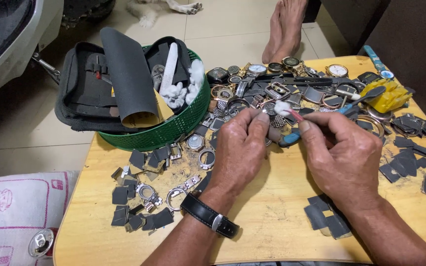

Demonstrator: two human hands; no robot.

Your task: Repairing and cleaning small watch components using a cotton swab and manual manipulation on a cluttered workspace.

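Over a small wooden table (272,221), my left hand (240,148) pinches a small object, mostly hidden by my fingers; a tuft of white cotton (282,107) shows above them. My right hand (343,155) grips a blue-handled toothbrush (361,98) whose handle points up to the right. A thin red stick (296,116) runs between the cotton and my right thumb. A black watch (210,216) is strapped on my left wrist. Both hands nearly touch at the fingertips.
A heap of watch cases, dials and metal bands (277,88) fills the table's far side. Grey sandpaper scraps (139,207) lie at left and right. A green basket (173,130) holds sandpaper rolls and cotton. A yellow object (390,96), a bare foot (284,29), a cushion (20,212).
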